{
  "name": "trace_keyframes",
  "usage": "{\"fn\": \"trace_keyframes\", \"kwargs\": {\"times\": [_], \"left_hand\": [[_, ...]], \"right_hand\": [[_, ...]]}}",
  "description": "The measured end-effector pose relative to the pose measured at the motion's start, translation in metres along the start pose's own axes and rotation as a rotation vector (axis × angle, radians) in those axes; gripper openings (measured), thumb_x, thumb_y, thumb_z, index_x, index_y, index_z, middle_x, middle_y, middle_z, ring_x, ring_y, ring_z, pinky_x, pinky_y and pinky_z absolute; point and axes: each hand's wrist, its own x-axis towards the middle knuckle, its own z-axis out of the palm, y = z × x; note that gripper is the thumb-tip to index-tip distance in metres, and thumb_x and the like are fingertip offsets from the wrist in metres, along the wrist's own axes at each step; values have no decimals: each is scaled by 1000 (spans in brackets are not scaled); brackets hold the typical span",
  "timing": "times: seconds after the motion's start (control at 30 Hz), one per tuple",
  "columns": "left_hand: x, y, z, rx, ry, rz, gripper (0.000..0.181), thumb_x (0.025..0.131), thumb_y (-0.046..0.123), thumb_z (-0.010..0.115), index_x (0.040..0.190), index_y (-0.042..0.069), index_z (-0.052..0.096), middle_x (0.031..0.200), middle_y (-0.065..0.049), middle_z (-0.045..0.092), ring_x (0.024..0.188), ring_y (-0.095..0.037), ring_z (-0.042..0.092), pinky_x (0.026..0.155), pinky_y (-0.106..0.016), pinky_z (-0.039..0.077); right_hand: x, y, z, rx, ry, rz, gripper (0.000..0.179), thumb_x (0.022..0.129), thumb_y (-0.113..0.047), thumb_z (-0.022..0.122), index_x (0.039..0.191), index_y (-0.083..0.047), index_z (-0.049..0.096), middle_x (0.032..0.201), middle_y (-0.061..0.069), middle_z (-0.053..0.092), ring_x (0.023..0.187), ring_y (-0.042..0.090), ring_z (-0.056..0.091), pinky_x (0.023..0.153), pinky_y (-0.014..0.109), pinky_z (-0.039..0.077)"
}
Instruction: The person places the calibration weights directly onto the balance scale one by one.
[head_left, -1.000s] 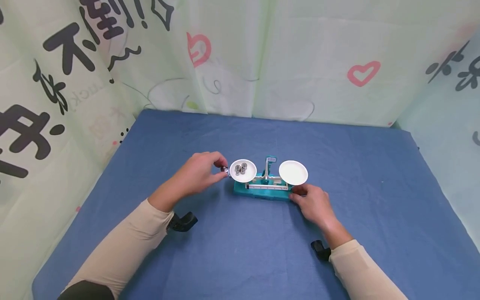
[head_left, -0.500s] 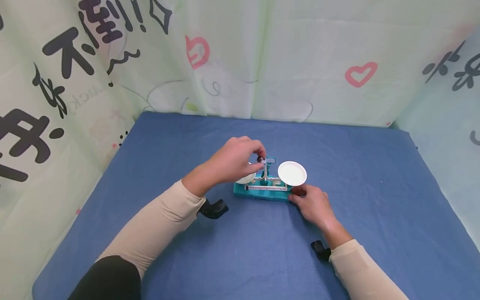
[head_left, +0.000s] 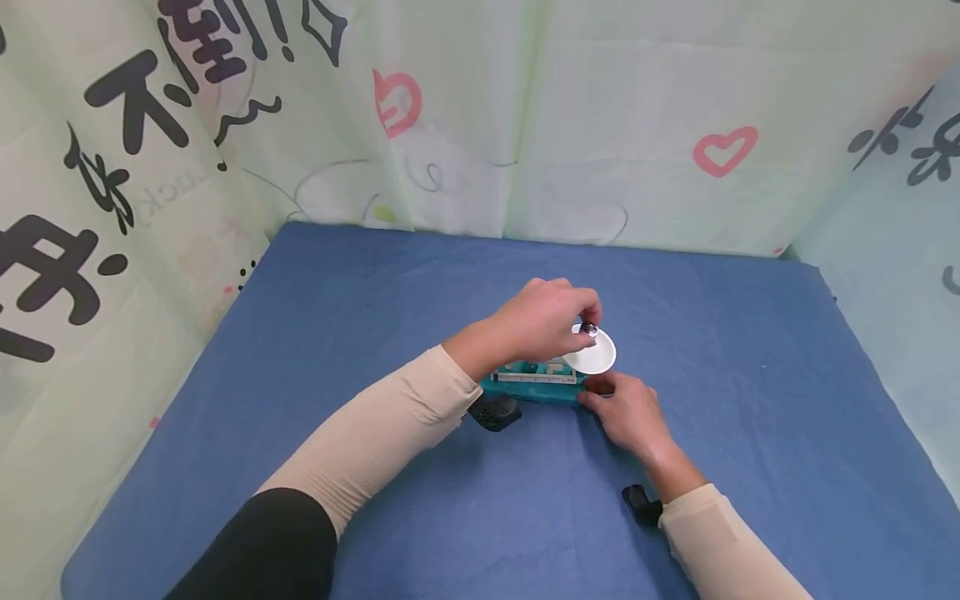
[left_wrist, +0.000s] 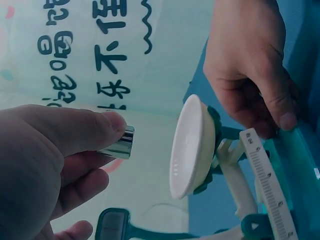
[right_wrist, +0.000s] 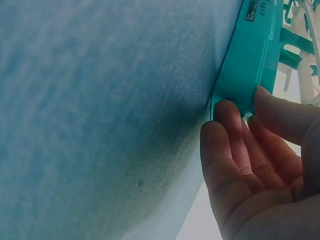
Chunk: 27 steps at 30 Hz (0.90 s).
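My left hand pinches a shiny metal weight between thumb and fingers. In the head view the weight is above the white right pan of a teal balance scale; the left wrist view shows a gap between weight and pan. Nothing is seen in the visible part of this pan. The left pan, with its several weights, is hidden behind my left hand and forearm. At the right end of the scale, my right hand holds the teal base, thumb on its upper edge and fingers against its end.
A blue cloth covers the table under the scale. Pale printed curtains stand round the back and sides. In the left wrist view, the scale's ruled beam and upright pointer frame lie close to the pan.
My left hand has carried the weight rightward, from beside the left pan, past the scale's middle, to above the right pan. My right hand has stayed at the base.
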Motion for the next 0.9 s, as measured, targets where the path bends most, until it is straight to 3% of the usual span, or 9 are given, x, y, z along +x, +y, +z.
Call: {"fn": "trace_keyframes", "kwargs": {"times": [0.43, 0.73, 0.9], "left_hand": [[21, 7, 17, 90, -41, 4, 14, 99, 36, 62, 107, 25, 64, 94, 16, 58, 92, -7, 49, 91, -34, 34], [26, 11, 16, 197, -105, -21, 12, 99, 39, 61, 104, 28, 62, 86, 14, 57, 86, -6, 48, 90, -37, 30], [27, 11, 16, 213, -115, -26, 11, 98, 39, 61, 102, 29, 63, 83, 13, 59, 84, -6, 49, 90, -38, 30]], "right_hand": [[-1, 2, 0, 7, 12, -24, 27, 97, -17, 63, 115, 3, 69, 112, 19, 70, 106, 38, 61, 91, 54, 44], [-1, 1, 0, 10, 15, -18, 28, 96, -17, 64, 114, 4, 70, 113, 19, 70, 107, 39, 61, 93, 56, 43], [-1, 1, 0, 8, 23, -24, 27, 96, -16, 65, 113, 4, 70, 111, 19, 70, 107, 39, 61, 93, 55, 43]]}}
